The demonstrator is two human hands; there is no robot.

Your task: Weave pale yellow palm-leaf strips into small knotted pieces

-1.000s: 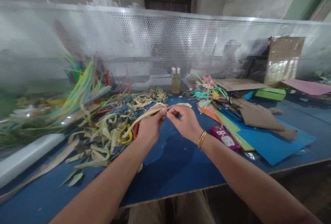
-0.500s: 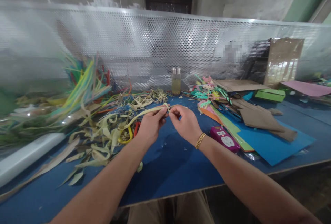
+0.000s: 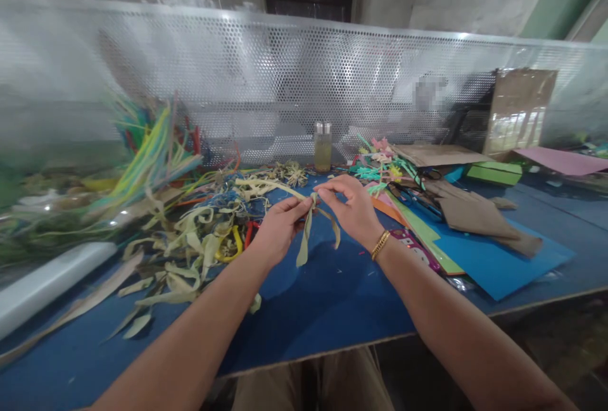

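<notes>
My left hand point(image 3: 280, 224) is closed on a pale dried leaf strip point(image 3: 287, 190), pinched between thumb and fingers. One length of the strip runs up and to the left, over the pile behind. Below the fingertips hang a greenish leaf end point(image 3: 304, 243) and a browner leaf end point(image 3: 335, 232). My right hand point(image 3: 354, 208) has thumb and index fingertip together at the top of the strip, just right of the left fingertips. A gold bracelet point(image 3: 380, 245) circles my right wrist. Curled dried leaf strips point(image 3: 190, 227) lie heaped left of my left hand.
Yellow-handled and red-handled scissors point(image 3: 231, 247) lie beside the heap. A glass bottle point(image 3: 323, 148) stands at the back against a perforated metal screen point(image 3: 285, 82). Coloured paper point(image 3: 513, 265), brown card point(image 3: 475, 208) and a purple case point(image 3: 413, 246) lie to the right. A long white box point(image 3: 57, 284) sits at left.
The strip's long end has swung from a low leftward arc to pointing up and left. Two leaf ends now hang below the hands. My right hand has risen and shifted slightly right.
</notes>
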